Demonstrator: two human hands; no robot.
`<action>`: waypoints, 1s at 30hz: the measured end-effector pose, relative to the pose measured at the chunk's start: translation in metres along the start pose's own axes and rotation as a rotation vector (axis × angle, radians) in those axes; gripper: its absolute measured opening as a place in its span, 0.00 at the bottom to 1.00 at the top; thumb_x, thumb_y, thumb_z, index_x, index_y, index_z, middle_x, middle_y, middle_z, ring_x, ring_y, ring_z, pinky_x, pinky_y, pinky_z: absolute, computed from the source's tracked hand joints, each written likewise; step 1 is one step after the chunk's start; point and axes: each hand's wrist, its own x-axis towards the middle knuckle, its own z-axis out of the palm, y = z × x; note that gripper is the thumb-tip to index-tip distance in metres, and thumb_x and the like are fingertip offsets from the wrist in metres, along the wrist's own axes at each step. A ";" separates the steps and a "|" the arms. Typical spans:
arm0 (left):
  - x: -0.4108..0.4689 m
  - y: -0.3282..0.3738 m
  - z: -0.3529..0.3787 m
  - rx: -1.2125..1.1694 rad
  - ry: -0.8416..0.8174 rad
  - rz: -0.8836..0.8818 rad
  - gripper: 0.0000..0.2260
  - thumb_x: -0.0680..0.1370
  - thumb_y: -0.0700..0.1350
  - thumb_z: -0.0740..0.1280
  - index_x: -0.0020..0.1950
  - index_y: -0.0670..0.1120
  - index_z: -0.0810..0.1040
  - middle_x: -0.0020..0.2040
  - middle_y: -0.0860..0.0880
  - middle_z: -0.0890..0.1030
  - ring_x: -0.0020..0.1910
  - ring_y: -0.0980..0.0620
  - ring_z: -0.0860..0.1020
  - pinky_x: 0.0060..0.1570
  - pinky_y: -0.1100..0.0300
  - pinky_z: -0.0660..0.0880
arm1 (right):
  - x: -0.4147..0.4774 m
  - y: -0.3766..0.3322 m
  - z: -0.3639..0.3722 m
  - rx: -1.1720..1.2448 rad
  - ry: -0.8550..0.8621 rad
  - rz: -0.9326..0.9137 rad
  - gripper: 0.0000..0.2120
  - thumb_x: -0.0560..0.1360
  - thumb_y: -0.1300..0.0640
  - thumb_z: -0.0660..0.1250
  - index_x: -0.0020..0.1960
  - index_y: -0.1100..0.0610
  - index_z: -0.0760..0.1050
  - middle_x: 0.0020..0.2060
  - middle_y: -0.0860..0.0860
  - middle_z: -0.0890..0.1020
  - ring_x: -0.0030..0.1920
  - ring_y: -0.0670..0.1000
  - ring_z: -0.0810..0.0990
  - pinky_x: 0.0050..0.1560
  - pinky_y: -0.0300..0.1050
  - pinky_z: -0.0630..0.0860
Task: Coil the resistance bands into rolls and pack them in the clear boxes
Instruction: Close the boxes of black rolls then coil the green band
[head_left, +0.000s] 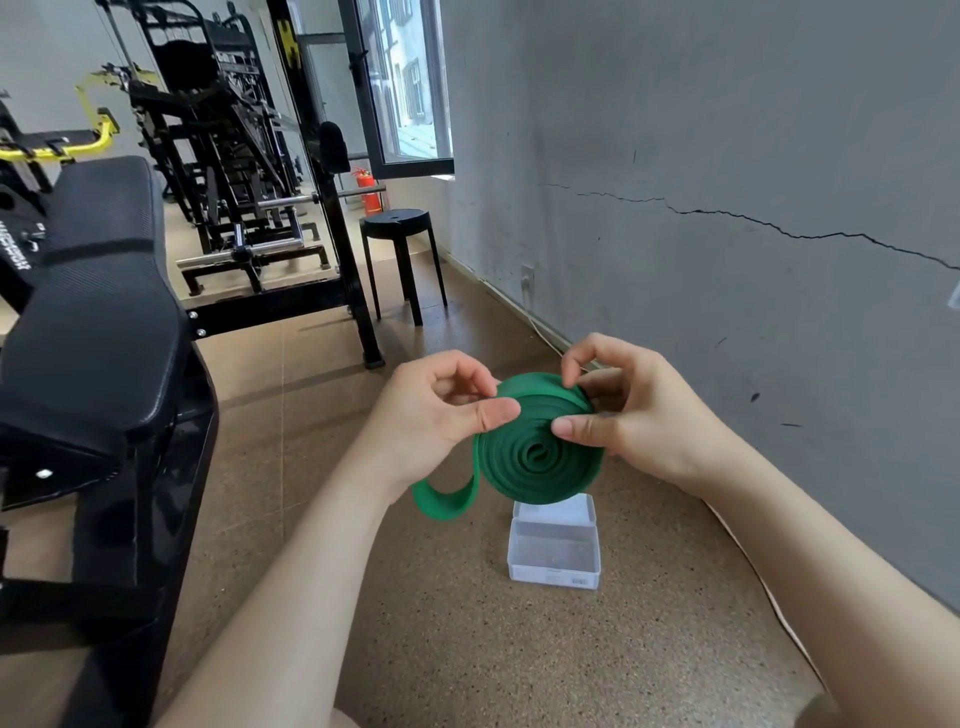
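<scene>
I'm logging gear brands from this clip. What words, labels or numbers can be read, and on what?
No text reads clearly.
Black bench: white sideways lettering, too blurred to read.
Clear box: small front label, too small to read.
Black rack post: yellow mark, not legible as letters.
Green band: no print visible.

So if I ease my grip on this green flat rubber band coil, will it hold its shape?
Probably not. The green flat rubber band coil shows gaps between its turns, and the left hand and right hand both pinch it, so it likely springs open. Its loose tail droops in a curve, so it is probably floppy.
</scene>
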 end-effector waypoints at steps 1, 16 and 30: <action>0.000 -0.002 0.001 -0.053 0.004 -0.023 0.14 0.61 0.46 0.77 0.39 0.42 0.78 0.44 0.45 0.84 0.45 0.45 0.82 0.49 0.53 0.80 | 0.000 0.001 0.000 0.028 0.009 0.013 0.15 0.69 0.68 0.75 0.44 0.56 0.71 0.39 0.60 0.84 0.41 0.64 0.83 0.37 0.50 0.79; 0.003 -0.006 0.018 -0.212 0.149 -0.010 0.08 0.75 0.37 0.69 0.48 0.50 0.83 0.50 0.40 0.82 0.51 0.44 0.78 0.58 0.54 0.77 | 0.000 -0.001 -0.004 0.486 0.199 0.147 0.13 0.72 0.70 0.70 0.42 0.54 0.71 0.38 0.58 0.85 0.36 0.53 0.82 0.29 0.39 0.72; 0.004 -0.008 0.035 -0.324 0.323 -0.041 0.10 0.73 0.37 0.72 0.51 0.49 0.82 0.50 0.49 0.85 0.50 0.54 0.82 0.49 0.62 0.77 | 0.003 0.000 0.003 0.708 0.471 0.254 0.12 0.73 0.68 0.69 0.42 0.53 0.72 0.39 0.57 0.81 0.31 0.48 0.75 0.23 0.34 0.64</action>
